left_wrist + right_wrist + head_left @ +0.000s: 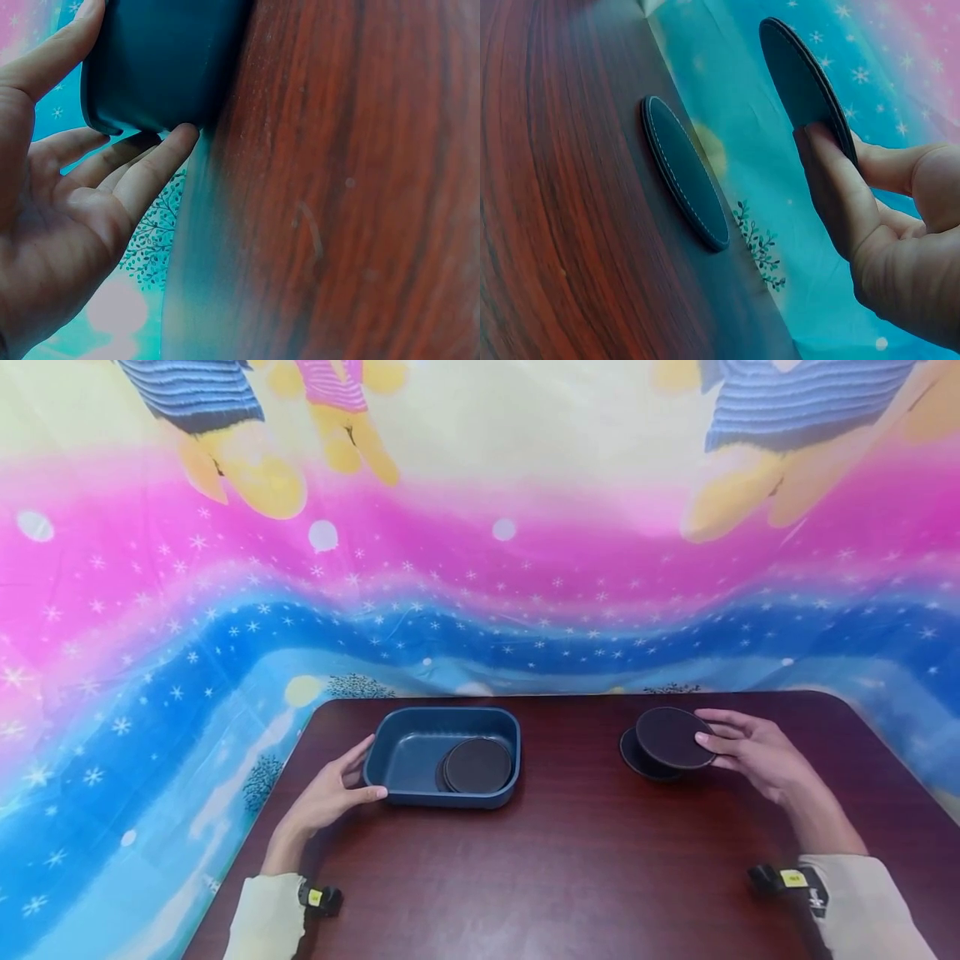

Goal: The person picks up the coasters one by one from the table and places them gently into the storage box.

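Observation:
At the left of the table, a dark blue rectangular plastic bin [431, 799] holds a round dark coaster [478, 766] at its right end; a further edge shows under that coaster. My left hand [330, 793] holds the bin's left end, thumb at the front corner and fingers against the side wall [157, 67]. Over on the right, my right hand [757, 756] pinches another round coaster [673, 737] by its right edge, raised above the table. Below it lies a stitched-edge coaster [686, 172], partly covered in the head view. Whether it is single or stacked, I cannot tell.
The dark red wood-grain table [570, 868] has rounded far corners. Right behind its far edge hangs a colourful printed cloth [480, 568]. Black straps with small devices sit on both wrists, over light sleeves [862, 902].

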`<state>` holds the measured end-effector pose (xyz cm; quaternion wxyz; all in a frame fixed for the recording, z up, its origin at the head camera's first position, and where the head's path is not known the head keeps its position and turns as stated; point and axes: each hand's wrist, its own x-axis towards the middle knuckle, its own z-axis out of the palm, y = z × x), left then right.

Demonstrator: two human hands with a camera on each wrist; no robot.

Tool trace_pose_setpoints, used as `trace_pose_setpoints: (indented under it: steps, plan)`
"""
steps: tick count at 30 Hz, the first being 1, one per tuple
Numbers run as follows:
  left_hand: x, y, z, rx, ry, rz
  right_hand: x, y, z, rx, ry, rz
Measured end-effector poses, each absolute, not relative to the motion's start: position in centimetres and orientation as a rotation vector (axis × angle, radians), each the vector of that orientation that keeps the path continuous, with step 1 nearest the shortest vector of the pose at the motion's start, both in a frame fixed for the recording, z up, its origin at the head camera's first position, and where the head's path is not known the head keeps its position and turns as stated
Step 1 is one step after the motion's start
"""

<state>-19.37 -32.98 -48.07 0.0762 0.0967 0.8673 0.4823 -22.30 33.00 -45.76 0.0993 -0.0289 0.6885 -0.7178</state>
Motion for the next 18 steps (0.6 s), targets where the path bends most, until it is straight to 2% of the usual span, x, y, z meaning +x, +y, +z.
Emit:
trace_pose_setpoints:
  steps: [18]
  plan:
    - [-19.5, -33.0, -48.1, 0.253, 2.596, 1.431, -22.1, 30.0, -45.3, -0.067, 2.037, -2.110]
